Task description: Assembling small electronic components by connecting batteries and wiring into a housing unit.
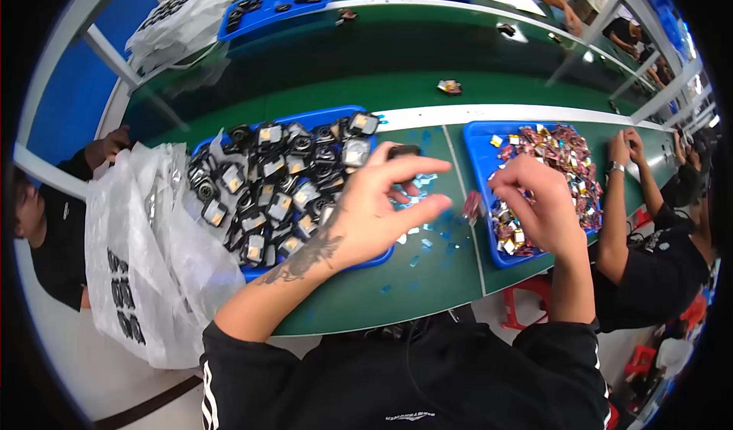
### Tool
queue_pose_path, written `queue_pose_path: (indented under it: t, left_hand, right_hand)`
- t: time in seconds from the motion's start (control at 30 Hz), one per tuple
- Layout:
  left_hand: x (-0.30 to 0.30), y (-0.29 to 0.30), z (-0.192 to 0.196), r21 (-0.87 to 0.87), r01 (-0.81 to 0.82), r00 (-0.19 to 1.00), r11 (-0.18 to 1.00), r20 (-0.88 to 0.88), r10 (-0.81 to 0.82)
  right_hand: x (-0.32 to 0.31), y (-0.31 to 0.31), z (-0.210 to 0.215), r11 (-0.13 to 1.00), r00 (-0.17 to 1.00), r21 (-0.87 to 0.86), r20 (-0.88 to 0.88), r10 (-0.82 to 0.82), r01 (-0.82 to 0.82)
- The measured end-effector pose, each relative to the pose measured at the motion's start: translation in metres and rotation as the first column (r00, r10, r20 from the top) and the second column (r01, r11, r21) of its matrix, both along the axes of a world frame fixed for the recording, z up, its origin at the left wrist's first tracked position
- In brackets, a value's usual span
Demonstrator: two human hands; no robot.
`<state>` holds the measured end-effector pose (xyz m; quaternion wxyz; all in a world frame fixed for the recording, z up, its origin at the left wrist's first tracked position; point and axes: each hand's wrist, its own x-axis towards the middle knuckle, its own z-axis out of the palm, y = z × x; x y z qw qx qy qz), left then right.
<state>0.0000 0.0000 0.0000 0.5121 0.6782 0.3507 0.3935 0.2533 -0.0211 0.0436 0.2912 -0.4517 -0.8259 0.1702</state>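
My left hand [385,201] is over the table just right of a blue tray [366,112] heaped with black camera-like units [279,201]. Its thumb and index finger are stretched apart with nothing between them. A small black object [403,152] shows just beyond the index finger; whether the hand touches it is hidden. My right hand [538,197] is above a second blue tray [477,136] full of small reddish and silvery parts [569,155]. Its fingers are curled in, and anything inside them is hidden. A blurred reddish piece [472,205] appears between the hands.
Bluish film scraps [416,247] litter the green table. White plastic bags [145,239] bulge beside the left tray. Beyond a white rail [427,115], a small part [450,87] lies on a green surface. Co-workers sit left, right and opposite. A red stool [527,300] stands below the table.
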Motion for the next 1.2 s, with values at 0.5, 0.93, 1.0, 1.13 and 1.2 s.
queue_pose_path:
  t: [0.5,0.93,1.0,1.13,1.2]
  left_hand:
    - [-0.003,-0.010,0.003,0.207,0.053,0.996,0.977,-0.075,-0.038]
    - [-0.001,-0.010,0.003,0.269,0.003,1.000,0.963,0.001,-0.003]
    - [-0.002,-0.010,0.000,0.316,-0.011,0.999,0.949,-0.044,0.026]
    - [-0.001,-0.008,-0.005,0.611,-0.090,0.961,0.787,-0.155,0.230]
    - [0.000,-0.008,-0.006,0.686,-0.055,0.938,0.725,-0.213,0.272]
  right_hand:
    - [-0.049,-0.009,-0.026,0.830,0.622,-0.499,-0.739,-0.258,-0.249]
    - [-0.048,-0.003,-0.034,0.792,0.623,-0.527,-0.741,-0.252,-0.307]
    - [-0.054,0.000,-0.039,0.645,0.530,-0.607,-0.774,-0.347,-0.464]
    - [-0.061,0.003,-0.053,0.736,0.544,-0.608,-0.742,-0.392,-0.298]
    - [-0.067,0.008,-0.062,0.947,0.805,-0.303,-0.531,-0.264,0.111]
